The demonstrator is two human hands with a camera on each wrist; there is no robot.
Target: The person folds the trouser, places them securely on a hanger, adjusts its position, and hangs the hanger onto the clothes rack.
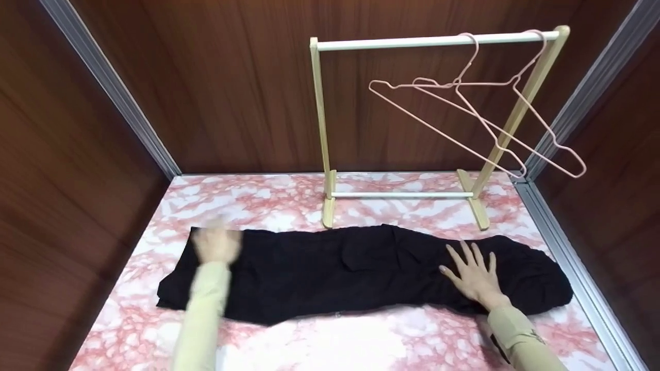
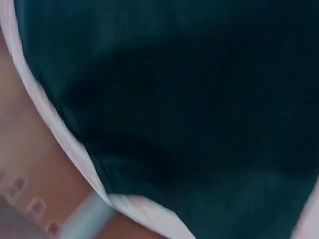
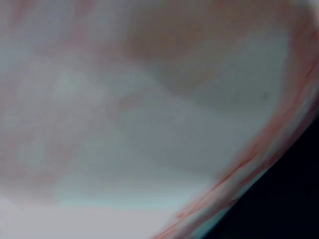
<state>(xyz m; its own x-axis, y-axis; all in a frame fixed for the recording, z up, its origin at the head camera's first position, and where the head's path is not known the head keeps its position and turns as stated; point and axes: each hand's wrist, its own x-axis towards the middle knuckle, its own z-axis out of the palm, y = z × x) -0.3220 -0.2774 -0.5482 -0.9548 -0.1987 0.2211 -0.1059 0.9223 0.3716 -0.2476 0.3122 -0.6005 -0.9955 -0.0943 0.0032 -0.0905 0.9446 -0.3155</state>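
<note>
A long black garment [image 1: 309,273] lies flat across the table, with a patch like a pocket near its middle and a bunched, gathered right end. My right hand [image 1: 474,281] rests on the right part, palm down with fingers spread. Over the left end is my left hand [image 1: 217,245], blurred by motion; whether it touches the cloth I cannot tell. In the left wrist view, a few fingertips [image 2: 35,209] appear at the lower left, apart from the dark cloth [image 2: 199,124]. The right wrist view is mostly blurred, with a corner of black cloth [image 3: 284,199].
Behind the garment stands a wooden rack [image 1: 320,118] with a white top bar [image 1: 386,44]. Two pink wire hangers [image 1: 438,129] hang at its right side. The table [image 1: 278,193] has a pink and white marbled top. Dark wood-look walls [image 1: 232,93] enclose it.
</note>
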